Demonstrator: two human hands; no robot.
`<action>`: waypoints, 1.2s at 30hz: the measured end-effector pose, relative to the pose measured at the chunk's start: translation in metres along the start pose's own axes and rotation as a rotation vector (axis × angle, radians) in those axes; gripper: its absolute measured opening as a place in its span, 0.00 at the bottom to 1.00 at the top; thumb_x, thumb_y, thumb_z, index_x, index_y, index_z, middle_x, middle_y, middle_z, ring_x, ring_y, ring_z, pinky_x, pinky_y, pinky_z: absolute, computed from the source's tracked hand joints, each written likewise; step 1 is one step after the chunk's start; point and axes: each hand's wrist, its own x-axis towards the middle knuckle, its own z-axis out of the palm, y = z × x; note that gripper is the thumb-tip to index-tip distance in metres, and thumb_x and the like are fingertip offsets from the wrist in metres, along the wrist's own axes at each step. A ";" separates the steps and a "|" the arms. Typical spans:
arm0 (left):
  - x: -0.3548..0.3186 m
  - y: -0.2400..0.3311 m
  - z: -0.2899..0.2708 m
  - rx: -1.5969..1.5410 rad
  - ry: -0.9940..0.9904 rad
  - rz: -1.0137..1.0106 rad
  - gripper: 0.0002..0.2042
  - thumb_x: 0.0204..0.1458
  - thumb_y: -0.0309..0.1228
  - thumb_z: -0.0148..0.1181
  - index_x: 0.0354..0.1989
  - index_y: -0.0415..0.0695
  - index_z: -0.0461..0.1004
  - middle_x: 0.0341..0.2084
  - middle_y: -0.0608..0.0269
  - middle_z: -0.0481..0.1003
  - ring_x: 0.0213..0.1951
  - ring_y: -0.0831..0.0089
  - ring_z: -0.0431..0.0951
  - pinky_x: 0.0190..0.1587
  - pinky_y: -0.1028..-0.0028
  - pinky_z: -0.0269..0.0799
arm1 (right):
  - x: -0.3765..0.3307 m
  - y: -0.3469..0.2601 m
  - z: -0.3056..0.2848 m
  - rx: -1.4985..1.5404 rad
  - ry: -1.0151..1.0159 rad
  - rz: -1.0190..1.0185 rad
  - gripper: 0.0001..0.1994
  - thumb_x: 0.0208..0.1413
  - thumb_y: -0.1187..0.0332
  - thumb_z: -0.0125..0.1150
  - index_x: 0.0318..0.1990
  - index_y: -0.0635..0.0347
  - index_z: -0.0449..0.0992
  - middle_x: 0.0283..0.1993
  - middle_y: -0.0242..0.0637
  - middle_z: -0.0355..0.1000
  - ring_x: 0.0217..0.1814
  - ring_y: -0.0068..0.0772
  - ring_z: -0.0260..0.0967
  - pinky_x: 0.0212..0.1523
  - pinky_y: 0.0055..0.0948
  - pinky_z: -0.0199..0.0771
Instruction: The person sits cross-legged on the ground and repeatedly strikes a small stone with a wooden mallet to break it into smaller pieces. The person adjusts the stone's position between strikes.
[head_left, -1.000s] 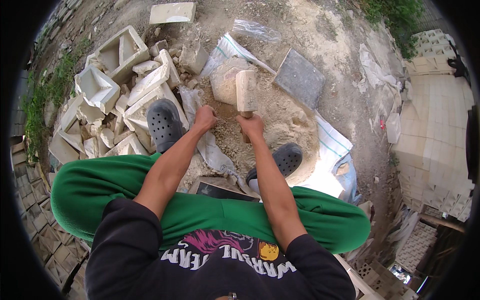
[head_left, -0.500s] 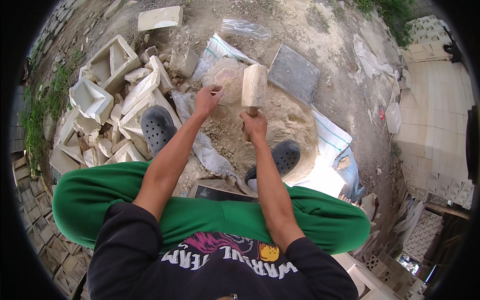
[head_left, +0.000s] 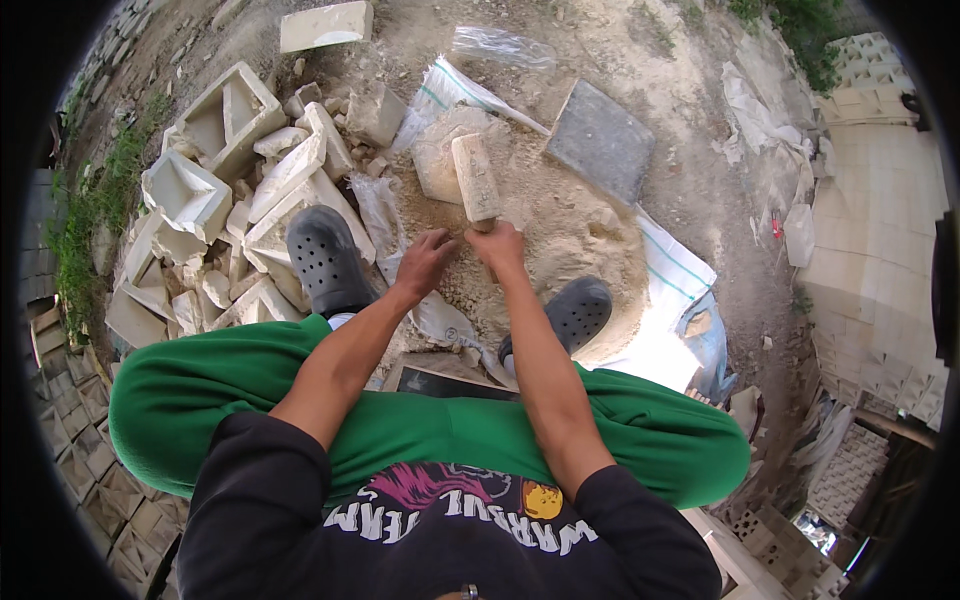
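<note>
Green trousers cover two bent knees nearest the camera, and two dark perforated clogs (head_left: 325,258) stand beside the forearms. One right hand (head_left: 497,243) is clenched around the handle of one pale mallet (head_left: 475,178), whose head rises just beyond it. One left hand (head_left: 428,259), fingers loosely curled and holding nothing, rests just beside it over the sand pile (head_left: 560,235). Beyond the mallet lies one pale stone block (head_left: 437,155); farther right, one grey slab (head_left: 600,140).

Rubble pile (head_left: 250,200) crowds left; grey slab (head_left: 600,140) blocks upper right; sandy ground (head_left: 560,230) between looks open.
</note>
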 end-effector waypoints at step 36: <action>0.116 -0.028 -0.038 -0.625 0.323 -0.503 0.15 0.54 0.34 0.66 0.47 0.39 0.81 0.37 0.52 0.83 0.37 0.68 0.84 0.42 0.68 0.77 | -0.025 -0.033 -0.061 0.429 0.208 -0.037 0.20 0.44 0.58 0.67 0.31 0.72 0.79 0.22 0.47 0.77 0.24 0.42 0.78 0.29 0.38 0.76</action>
